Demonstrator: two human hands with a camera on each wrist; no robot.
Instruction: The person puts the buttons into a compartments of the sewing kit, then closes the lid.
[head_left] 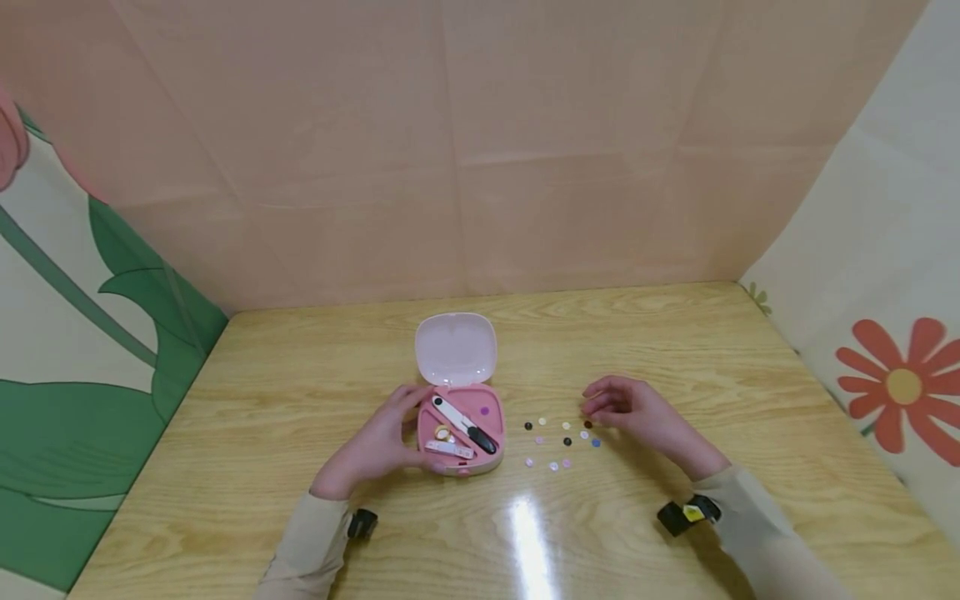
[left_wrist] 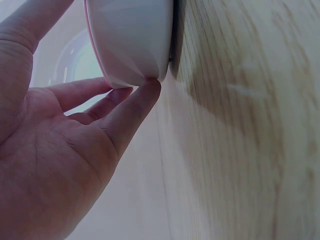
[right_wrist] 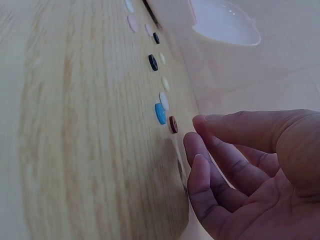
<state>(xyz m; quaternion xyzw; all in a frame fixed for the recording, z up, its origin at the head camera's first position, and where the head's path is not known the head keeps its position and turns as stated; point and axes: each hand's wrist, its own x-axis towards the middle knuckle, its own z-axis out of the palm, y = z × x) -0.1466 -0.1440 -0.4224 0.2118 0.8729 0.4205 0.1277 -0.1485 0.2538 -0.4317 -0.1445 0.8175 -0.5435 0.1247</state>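
Observation:
My left hand (head_left: 378, 442) holds a small pink sewing box (head_left: 483, 468) by its left side, thumb at the front and fingers toward the back. Up close in the left wrist view, fingertips press on the pale box wall (left_wrist: 132, 45). Inside lie a white tool with a black end (head_left: 461, 422), a whitish strip (head_left: 448, 449), a small gold-rimmed round item (head_left: 442, 432) and a purple button (head_left: 484, 411). My right hand (head_left: 637, 412), fingers loosely bent with nothing between them, hovers beside a brown button (right_wrist: 173, 124) and a blue button (right_wrist: 160, 114).
The box's translucent lid (head_left: 456, 346) stands raised at the back. Several loose buttons, among them a black button (head_left: 567, 442), a yellow button (head_left: 566, 426) and a pink button (head_left: 529, 462), are scattered on the wooden table (head_left: 315, 358) right of the box. A cloth backdrop (head_left: 450, 167) hangs behind.

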